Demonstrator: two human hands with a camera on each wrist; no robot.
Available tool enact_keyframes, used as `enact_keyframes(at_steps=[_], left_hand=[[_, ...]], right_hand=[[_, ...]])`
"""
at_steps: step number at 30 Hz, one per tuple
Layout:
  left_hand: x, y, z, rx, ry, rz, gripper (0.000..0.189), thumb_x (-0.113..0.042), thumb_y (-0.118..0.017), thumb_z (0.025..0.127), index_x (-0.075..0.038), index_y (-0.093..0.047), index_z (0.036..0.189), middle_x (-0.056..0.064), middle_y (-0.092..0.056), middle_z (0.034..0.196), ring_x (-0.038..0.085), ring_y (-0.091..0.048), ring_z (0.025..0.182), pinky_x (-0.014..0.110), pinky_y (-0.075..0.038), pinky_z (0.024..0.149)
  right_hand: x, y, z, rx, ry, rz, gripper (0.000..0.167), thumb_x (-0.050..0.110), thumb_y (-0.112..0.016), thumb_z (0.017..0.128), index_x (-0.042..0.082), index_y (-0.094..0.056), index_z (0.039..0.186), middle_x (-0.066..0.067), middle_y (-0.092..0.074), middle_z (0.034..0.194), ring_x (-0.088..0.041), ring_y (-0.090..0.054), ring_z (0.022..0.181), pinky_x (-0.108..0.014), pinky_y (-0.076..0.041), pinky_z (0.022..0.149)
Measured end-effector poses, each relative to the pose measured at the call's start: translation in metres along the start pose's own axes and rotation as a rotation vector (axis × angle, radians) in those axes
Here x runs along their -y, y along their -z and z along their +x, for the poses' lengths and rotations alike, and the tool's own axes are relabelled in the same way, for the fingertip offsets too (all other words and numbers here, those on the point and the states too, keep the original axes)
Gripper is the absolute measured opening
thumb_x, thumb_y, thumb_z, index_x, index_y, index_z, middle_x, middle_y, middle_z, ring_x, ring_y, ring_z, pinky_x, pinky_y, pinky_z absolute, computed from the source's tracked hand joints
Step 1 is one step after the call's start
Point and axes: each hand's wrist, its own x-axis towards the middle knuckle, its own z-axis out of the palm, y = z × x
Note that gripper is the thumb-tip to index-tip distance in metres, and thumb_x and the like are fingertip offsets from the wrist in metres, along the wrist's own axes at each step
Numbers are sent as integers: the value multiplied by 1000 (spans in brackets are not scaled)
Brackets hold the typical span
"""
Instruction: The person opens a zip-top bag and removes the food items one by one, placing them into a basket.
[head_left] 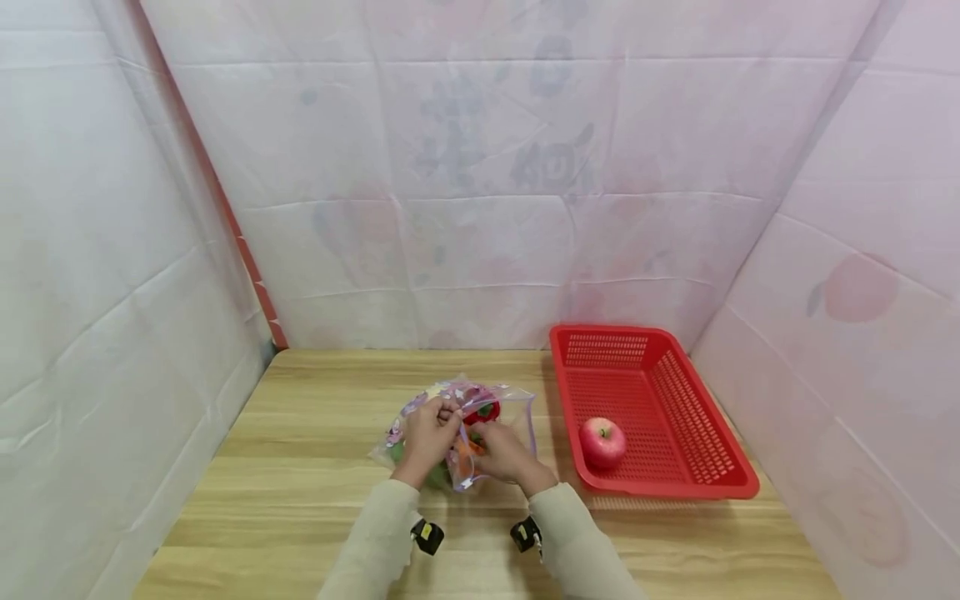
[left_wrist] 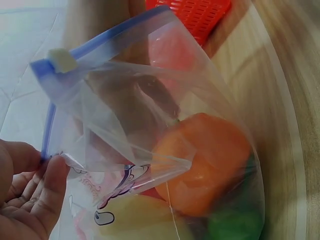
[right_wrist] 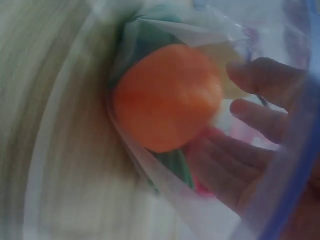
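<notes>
A clear zip bag with a purple-blue slider edge and printed cartoon figures lies on the table. My left hand pinches its edge at the mouth between thumb and fingers. Through that mouth reaches my right hand, inside the bag with its fingers extended and spread beside a smooth, rounded orange-coloured fruit or vegetable. No fingers wrap around this piece. Also in the bag are a red item, a yellow one and a green one, partly hidden by film and print.
To the right stands a red plastic basket with a red apple in its near left corner. The wooden table is bounded by pale cloth walls at the back and sides.
</notes>
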Motion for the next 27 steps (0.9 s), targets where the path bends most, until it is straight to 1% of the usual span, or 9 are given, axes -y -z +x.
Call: enact_keyframes(at_steps=[5,7,9,12,16,18,22,24,27], left_hand=[[-1,-3,-1,33,16,-38,5,-6,-63,85,-1,-63,83,1,-60,68,9,-56,51,24,-48,44],[-2,-3,-1,38,15,-42,5,-6,-63,85,-1,-63,83,1,-60,68,9,-55,50,24,-48,43],[-4,-4,-1,39,14,-46,6,-6,-63,85,0,-63,83,1,-60,68,8,-55,50,24,-48,43],[-4,-4,0,38,-3,-44,7,-6,-63,85,1,-63,83,1,-60,69,7,-55,51,23,-47,44],[-3,-4,1,46,-12,-53,8,-5,-64,84,3,-63,83,2,-60,68,6,-53,52,21,-46,45],[-3,-3,1,52,-8,-55,9,-6,-65,83,3,-64,83,2,-60,67,6,-53,51,21,-46,45],[-2,-3,1,56,-13,-60,6,-4,-64,83,2,-64,83,2,-60,68,7,-54,51,23,-47,45],[-2,-2,1,51,-9,-47,6,-5,-64,84,1,-64,82,1,-60,68,8,-54,51,24,-47,45],[-1,-1,0,46,-3,-15,5,-5,-65,84,0,-65,83,0,-60,67,8,-55,52,24,-48,46]], right_hand=[[-7,-9,3,30,-36,44,29,14,-74,74,2,-62,99,-2,-61,84,-21,-56,76,-32,-45,67],[-9,-12,3,24,-41,58,29,14,-74,74,2,-62,98,-1,-60,83,-18,-55,75,-31,-46,67],[-11,-14,4,10,-35,81,32,14,-74,72,1,-61,99,-2,-61,84,-19,-56,75,-33,-46,68],[-13,-19,5,2,-40,92,46,17,-75,70,0,-59,111,-8,-63,95,-23,-57,86,-37,-47,77],[-16,-26,5,34,-90,96,69,22,-74,70,1,-48,130,-16,-61,109,-33,-54,99,-44,-45,84],[-16,-27,5,46,-105,109,71,23,-73,69,2,-45,132,-17,-61,109,-34,-54,99,-45,-45,84],[-18,-27,4,52,-105,178,69,23,-73,71,4,-45,131,-17,-60,112,-31,-57,97,-44,-46,83],[-18,-27,3,59,-105,223,67,23,-73,73,6,-46,131,-15,-60,114,-28,-57,98,-42,-45,84],[-17,-26,2,58,-71,250,63,24,-72,74,6,-48,130,-13,-60,113,-23,-57,96,-39,-46,82]])
